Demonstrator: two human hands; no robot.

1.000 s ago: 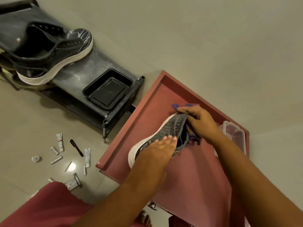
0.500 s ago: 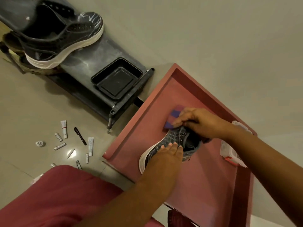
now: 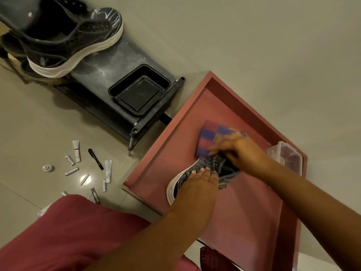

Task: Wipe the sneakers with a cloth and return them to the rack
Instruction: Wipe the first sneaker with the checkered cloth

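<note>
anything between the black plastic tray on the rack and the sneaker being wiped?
Head view: the rack's dark end post, a strip of bare floor, then the red table's raised rim and bare red surface up to the grey sneaker.

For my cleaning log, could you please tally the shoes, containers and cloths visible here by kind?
Sneakers: 2, a grey sneaker under the hands on the red table, a black sneaker on the rack.
Containers: 2, a black tray on the rack, a clear lidded box on the table.
Cloths: 1, a purple-and-red checked cloth.
Total: 5.
</note>
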